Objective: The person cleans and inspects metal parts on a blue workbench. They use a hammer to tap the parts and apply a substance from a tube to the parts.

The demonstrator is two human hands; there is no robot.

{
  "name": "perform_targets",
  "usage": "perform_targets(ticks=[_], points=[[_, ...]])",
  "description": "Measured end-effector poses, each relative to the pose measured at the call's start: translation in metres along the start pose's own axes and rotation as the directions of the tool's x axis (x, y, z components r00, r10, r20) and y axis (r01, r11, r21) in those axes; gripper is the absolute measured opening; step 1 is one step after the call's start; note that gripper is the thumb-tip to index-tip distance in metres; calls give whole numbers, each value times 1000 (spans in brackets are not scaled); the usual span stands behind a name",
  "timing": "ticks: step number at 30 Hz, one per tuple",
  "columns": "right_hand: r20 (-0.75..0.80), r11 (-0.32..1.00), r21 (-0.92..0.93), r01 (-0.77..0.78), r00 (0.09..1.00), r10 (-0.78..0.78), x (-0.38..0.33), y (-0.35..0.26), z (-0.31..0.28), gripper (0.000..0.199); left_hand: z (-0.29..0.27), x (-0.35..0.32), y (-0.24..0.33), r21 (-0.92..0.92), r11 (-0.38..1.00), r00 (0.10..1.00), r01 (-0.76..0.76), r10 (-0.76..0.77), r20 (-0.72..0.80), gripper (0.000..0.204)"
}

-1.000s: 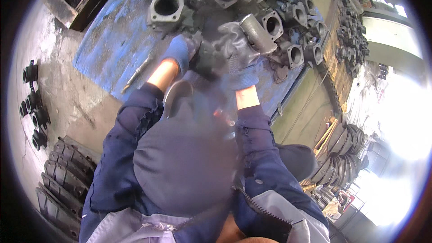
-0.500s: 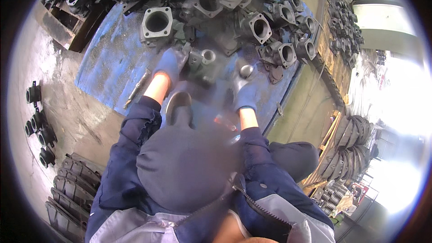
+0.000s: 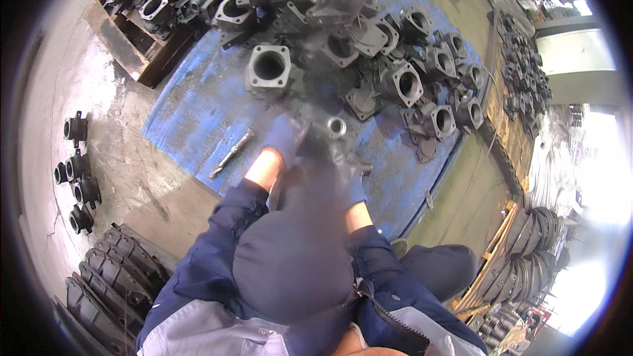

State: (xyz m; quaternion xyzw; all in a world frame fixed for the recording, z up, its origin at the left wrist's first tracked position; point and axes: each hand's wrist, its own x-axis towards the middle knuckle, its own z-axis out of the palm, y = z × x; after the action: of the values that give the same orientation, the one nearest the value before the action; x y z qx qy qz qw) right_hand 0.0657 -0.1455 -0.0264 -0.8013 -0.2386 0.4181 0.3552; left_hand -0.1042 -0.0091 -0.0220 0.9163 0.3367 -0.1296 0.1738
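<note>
A blue sheet [image 3: 198, 112] covers the work surface ahead of the hands, worn and dirtied. A metal rod [image 3: 232, 153] lies on it just left of the hands. Beyond the hands stands one square-flanged casting [image 3: 268, 67], apart from a dense heap of dark castings [image 3: 389, 59] further out and to the right. A wooden pallet [image 3: 128, 46] with more castings sits far left ahead. Small black fittings [image 3: 76, 171] line the concrete floor well to the left. Ribbed black parts [image 3: 105, 277] are stacked lower left; ring-shaped parts [image 3: 537, 257] are piled lower right.
</note>
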Motion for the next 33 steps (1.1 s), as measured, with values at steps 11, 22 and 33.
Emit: perform_targets(ticks=[11, 22, 33], points=[[172, 566, -50, 823, 565, -807, 3, -209, 24, 23, -41, -46, -26, -965, -49, 670, -257, -729, -141, 37], [448, 127, -599, 791, 462, -766, 70, -298, 132, 19, 15, -7, -74, -536, 677, 550, 505, -731, -405, 48], [99, 255, -649, 716, 412, -906, 85, -171, 21, 18, -32, 3, -75, -584, 810, 344, -59, -533, -773, 59]])
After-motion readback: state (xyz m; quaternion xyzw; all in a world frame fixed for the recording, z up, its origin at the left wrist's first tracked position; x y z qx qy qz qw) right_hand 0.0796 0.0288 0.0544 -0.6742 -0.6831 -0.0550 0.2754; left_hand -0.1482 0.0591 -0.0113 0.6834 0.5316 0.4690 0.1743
